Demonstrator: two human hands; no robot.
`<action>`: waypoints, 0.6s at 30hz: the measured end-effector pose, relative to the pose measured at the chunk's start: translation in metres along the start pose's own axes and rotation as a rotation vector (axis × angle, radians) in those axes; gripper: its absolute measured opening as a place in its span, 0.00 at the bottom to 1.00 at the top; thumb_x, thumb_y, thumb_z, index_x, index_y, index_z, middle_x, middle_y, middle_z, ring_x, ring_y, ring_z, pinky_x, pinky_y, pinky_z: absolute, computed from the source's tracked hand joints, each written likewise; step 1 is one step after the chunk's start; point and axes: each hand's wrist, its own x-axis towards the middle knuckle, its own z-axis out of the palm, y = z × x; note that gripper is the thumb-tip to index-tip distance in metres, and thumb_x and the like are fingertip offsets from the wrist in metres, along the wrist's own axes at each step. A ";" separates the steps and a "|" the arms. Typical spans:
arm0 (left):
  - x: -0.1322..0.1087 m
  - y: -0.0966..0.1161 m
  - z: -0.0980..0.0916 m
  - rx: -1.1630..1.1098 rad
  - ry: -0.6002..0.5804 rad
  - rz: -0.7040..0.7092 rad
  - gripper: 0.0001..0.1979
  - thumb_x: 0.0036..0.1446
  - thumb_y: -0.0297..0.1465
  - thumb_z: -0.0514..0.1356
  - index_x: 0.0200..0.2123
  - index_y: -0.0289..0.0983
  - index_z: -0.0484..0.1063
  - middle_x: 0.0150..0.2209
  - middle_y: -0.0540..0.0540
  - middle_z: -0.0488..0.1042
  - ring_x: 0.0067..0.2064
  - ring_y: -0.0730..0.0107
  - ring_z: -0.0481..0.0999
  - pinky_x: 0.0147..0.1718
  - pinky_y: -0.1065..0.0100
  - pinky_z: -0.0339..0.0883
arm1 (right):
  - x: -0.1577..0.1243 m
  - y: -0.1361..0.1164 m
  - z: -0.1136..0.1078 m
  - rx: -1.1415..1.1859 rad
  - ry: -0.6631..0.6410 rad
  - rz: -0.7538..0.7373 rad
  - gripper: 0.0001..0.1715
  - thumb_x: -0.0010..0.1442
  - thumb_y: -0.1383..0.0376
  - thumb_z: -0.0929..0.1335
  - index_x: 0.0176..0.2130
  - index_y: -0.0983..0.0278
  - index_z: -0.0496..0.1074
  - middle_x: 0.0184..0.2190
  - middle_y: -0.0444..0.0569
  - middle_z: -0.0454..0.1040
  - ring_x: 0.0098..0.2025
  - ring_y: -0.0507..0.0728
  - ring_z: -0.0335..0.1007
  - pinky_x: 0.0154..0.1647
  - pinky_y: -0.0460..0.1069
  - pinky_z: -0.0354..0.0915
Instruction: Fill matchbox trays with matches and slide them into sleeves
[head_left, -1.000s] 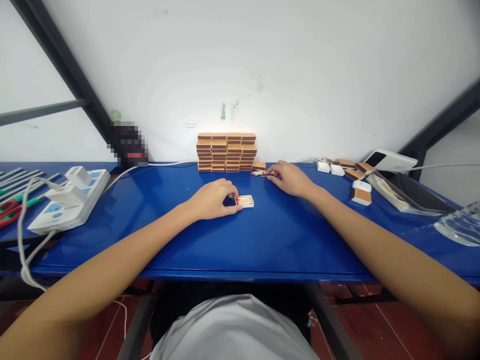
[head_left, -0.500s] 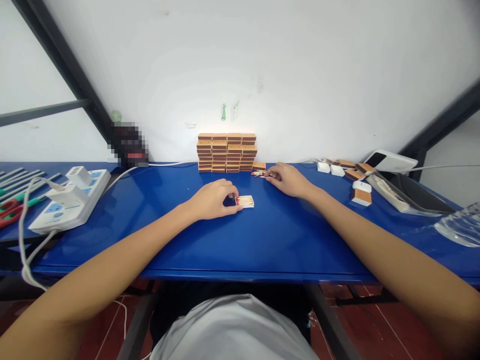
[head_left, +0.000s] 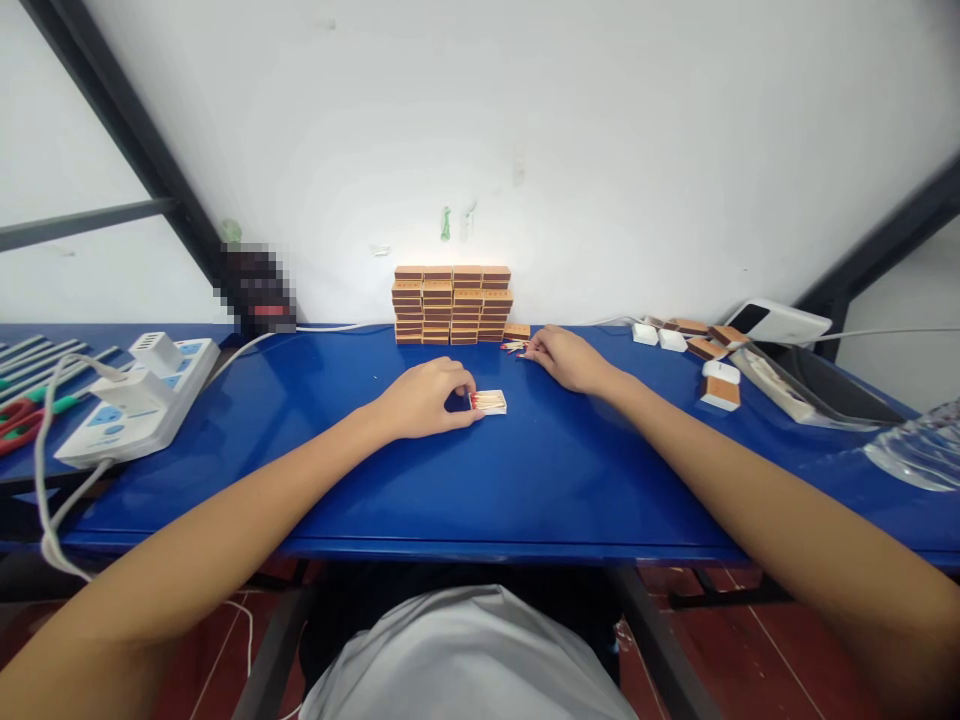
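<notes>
My left hand (head_left: pixel 435 398) grips the left end of a small white matchbox tray (head_left: pixel 493 411) between thumb and fingers. Red-headed matches (head_left: pixel 489 400) lie side by side in the tray, heads towards my left hand. Farther back, my right hand (head_left: pixel 559 355) has its fingertips pinched together at a small pile of loose matches (head_left: pixel 514 346). Whether a match is between those fingertips is hidden. A single matchbox (head_left: pixel 517 331) lies flat just behind the pile, beside a stacked wall of brown matchboxes (head_left: pixel 454 306).
On the left stand a white power strip (head_left: pixel 161 410) with plugs and red-handled scissors (head_left: pixel 22 425). At right lie several matchboxes and sleeves (head_left: pixel 706 348), an upright box with a white top (head_left: pixel 721 386), a white device (head_left: pixel 780 322), a dark pouch (head_left: pixel 832 385) and clear plastic (head_left: pixel 919 450).
My right fingertips have shifted slightly at the match pile, and the loose matches there lie a little differently. My left hand stays on the tray.
</notes>
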 end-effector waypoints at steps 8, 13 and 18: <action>0.000 -0.002 0.003 0.018 0.013 0.008 0.11 0.65 0.41 0.65 0.42 0.39 0.78 0.40 0.44 0.78 0.45 0.57 0.76 0.42 0.59 0.68 | -0.033 -0.078 -0.016 0.192 -0.095 -0.211 0.09 0.72 0.60 0.66 0.40 0.61 0.72 0.39 0.53 0.76 0.40 0.60 0.72 0.42 0.53 0.65; 0.000 -0.001 0.002 0.017 0.016 0.016 0.13 0.66 0.43 0.64 0.38 0.38 0.76 0.38 0.45 0.78 0.44 0.57 0.76 0.41 0.60 0.67 | -0.046 -0.109 -0.011 0.142 -0.174 -0.226 0.07 0.72 0.64 0.65 0.41 0.60 0.72 0.40 0.52 0.74 0.41 0.60 0.72 0.42 0.53 0.64; 0.001 -0.002 0.003 0.011 0.024 0.019 0.12 0.65 0.42 0.65 0.39 0.39 0.77 0.39 0.45 0.79 0.44 0.58 0.76 0.41 0.60 0.66 | -0.043 -0.101 -0.015 0.145 -0.154 -0.210 0.08 0.72 0.61 0.67 0.39 0.61 0.73 0.38 0.51 0.73 0.38 0.58 0.70 0.40 0.52 0.62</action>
